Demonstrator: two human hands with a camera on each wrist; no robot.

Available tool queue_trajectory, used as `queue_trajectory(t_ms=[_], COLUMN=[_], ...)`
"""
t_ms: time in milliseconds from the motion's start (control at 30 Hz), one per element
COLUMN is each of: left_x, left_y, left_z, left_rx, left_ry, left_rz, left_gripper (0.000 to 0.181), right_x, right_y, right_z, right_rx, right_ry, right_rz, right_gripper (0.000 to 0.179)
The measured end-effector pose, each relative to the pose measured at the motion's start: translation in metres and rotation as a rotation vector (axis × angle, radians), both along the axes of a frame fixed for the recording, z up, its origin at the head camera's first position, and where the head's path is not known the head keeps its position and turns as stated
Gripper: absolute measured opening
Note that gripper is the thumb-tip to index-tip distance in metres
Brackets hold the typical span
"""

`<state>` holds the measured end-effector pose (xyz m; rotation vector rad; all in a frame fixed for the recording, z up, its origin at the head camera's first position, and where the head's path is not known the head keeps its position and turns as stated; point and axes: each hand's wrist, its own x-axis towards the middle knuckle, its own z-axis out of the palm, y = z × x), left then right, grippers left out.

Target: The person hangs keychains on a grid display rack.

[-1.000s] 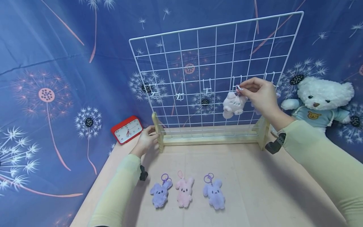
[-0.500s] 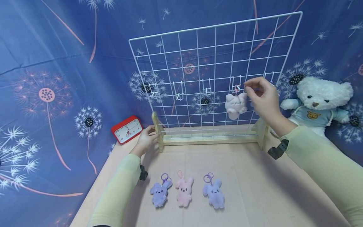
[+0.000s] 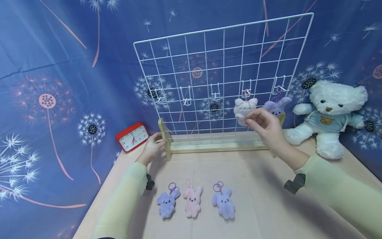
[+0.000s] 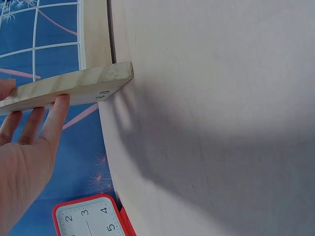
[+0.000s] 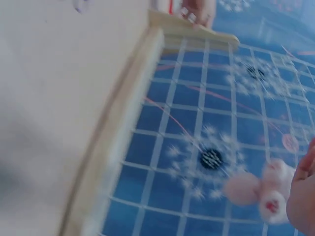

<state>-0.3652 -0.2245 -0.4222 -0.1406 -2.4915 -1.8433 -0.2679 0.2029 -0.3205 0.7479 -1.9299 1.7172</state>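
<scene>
A pale pink plush keychain [image 3: 244, 107] hangs by its ring from a hook on the white wire grid rack [image 3: 223, 63], its back to the camera. My right hand [image 3: 268, 131] has thumb and forefinger at its lower right side, seemingly pinching it; in the right wrist view that hand [image 5: 302, 196] is partly cut off beside the plush [image 5: 275, 196]. My left hand [image 3: 153, 147] grips the rack's left wooden upright [image 3: 164, 137]; in the left wrist view, fingers [image 4: 58, 115] lie under the board [image 4: 74, 86] and the thumb on its other side.
A purple plush keychain [image 3: 276, 106] hangs on the rightmost hook. Bare hooks [image 3: 186, 99] line the grid's left. On the table lie two purple rabbit keychains [image 3: 167, 203] and a pink one [image 3: 192, 202]. A red clock [image 3: 132, 136] stands left, a white teddy bear [image 3: 331, 114] right.
My right hand let go of the pale plush's ring at the hook, drew back right, then came down to the plush's body. The plush now hangs free from the hook. My left hand stayed put.
</scene>
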Motion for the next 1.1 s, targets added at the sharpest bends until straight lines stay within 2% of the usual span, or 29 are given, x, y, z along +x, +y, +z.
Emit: queue_trajectory(t_ms=[167, 333, 533, 667, 800, 933, 1100], left_x=[0.001, 0.002, 0.001, -0.001, -0.002, -0.002, -0.001], left_y=[0.0, 0.001, 0.0, -0.001, -0.003, -0.003, -0.003], left_z=[-0.003, -0.003, -0.003, -0.003, -0.001, -0.002, -0.002], left_rx=[0.002, -0.001, 0.006, 0.001, -0.009, -0.015, -0.012], left_ry=[-0.001, 0.001, 0.008, -0.018, -0.03, -0.018, -0.009], left_rz=[-0.01, -0.009, -0.013, -0.026, -0.024, -0.022, -0.008], left_gripper=[0.049, 0.049, 0.048, 0.05, 0.051, 0.051, 0.05], right_x=[0.006, 0.006, 0.005, 0.008, 0.01, 0.011, 0.012], right_y=[-0.012, -0.023, -0.035, -0.042, -0.047, -0.05, -0.056], right_z=[-0.033, -0.068, -0.106, -0.123, -0.135, -0.145, -0.15], right_rx=[0.183, 0.355, 0.488, 0.553, 0.617, 0.685, 0.721], right_ry=[-0.088, -0.168, -0.207, -0.256, -0.305, -0.345, -0.328], right_rz=[0.073, 0.183, 0.319, 0.401, 0.405, 0.367, 0.335], right_gripper=[0.016, 0.019, 0.023, 0.026, 0.027, 0.024, 0.025])
